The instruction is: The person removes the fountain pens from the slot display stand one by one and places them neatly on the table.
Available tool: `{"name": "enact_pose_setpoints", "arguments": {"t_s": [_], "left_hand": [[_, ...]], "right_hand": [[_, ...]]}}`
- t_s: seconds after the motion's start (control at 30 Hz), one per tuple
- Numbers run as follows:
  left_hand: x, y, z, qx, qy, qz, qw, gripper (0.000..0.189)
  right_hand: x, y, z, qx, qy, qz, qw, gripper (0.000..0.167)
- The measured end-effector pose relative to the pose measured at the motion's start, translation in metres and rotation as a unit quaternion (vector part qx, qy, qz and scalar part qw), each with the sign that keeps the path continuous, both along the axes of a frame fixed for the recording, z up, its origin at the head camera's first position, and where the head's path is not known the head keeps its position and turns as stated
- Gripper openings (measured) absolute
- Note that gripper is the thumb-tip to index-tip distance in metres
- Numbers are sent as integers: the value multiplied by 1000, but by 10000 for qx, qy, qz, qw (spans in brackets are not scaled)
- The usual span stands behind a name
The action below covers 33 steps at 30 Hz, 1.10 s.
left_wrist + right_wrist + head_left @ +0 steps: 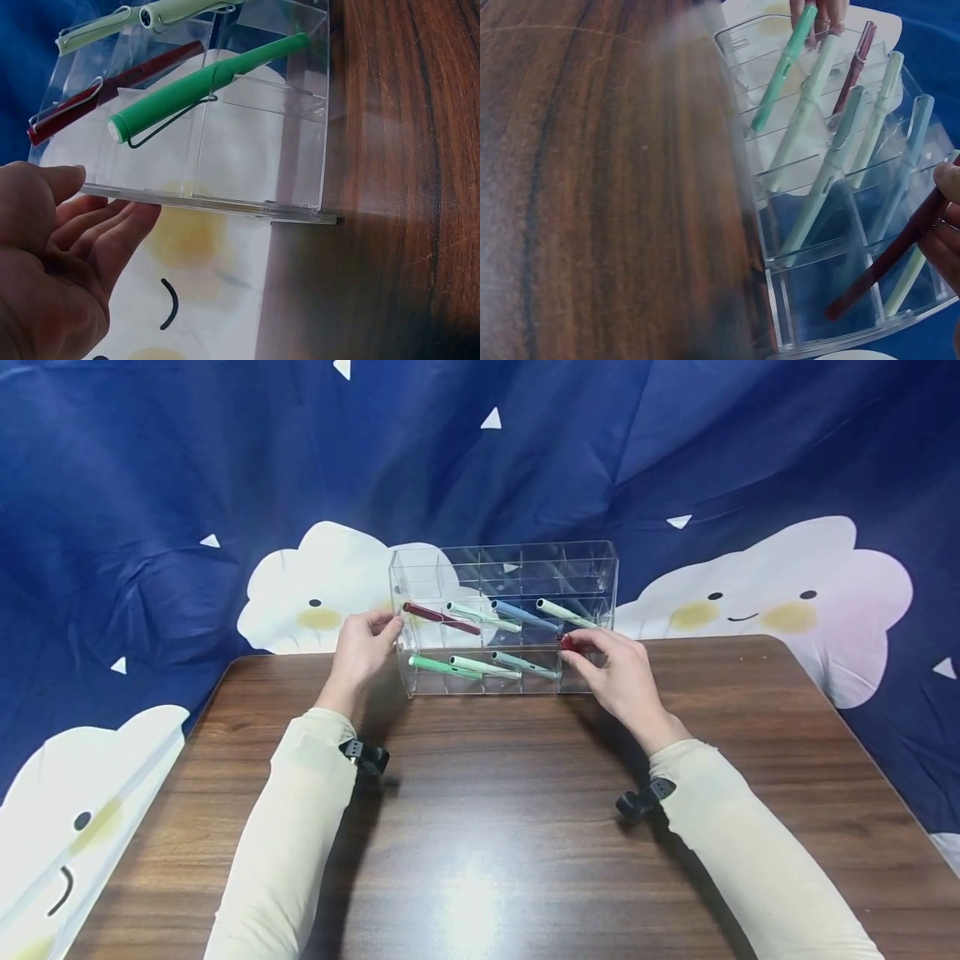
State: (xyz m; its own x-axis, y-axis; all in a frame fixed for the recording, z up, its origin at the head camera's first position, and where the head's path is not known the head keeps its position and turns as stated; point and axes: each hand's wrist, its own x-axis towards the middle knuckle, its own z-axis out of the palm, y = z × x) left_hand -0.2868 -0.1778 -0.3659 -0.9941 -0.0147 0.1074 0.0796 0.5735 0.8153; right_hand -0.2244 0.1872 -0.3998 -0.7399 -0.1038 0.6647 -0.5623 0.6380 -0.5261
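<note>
A clear plastic pen rack [502, 648] with rows of compartments stands toward the table's back. My left hand [360, 652] holds its left side wall, thumb at the front edge and fingers outside. In my right hand [622, 672] a dark red pen [889, 259] with a wire clip is pinched near its upper end; its lower end slants over the lower row's right part. To its left in that row lean a green pen [169, 97], a pale green pen [483, 667] and a grey-green pen [525, 665]. Behind them are another dark red pen [441, 617], a mint pen [483, 617], a blue pen [525, 615] and a light green pen [566, 612].
The brown wooden table [480, 810] extends in front of the rack and to both sides. Close behind hangs a dark blue cloth [420, 452] with white smiling clouds. Both wrists carry small black cameras [645, 800] on straps.
</note>
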Motion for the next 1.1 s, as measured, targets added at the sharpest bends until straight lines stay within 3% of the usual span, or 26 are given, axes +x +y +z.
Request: {"name": "enact_pose_setpoints", "arguments": {"t_s": [0.33, 0.57, 0.73, 1.1], "left_hand": [[-1, 0, 5, 61, -210, -81, 9997, 39], [0, -2, 6, 69, -361, -143, 9992, 39], [2, -2, 3, 335, -455, -173, 9983, 38], [3, -2, 5, 363, -444, -138, 9983, 40]], "right_hand": [[6, 5, 21, -303, 457, 123, 9984, 27], [15, 12, 24, -606, 708, -107, 9956, 26], [21, 17, 16, -585, 440, -383, 9966, 26], [25, 30, 3, -657, -378, -878, 9932, 23]]}}
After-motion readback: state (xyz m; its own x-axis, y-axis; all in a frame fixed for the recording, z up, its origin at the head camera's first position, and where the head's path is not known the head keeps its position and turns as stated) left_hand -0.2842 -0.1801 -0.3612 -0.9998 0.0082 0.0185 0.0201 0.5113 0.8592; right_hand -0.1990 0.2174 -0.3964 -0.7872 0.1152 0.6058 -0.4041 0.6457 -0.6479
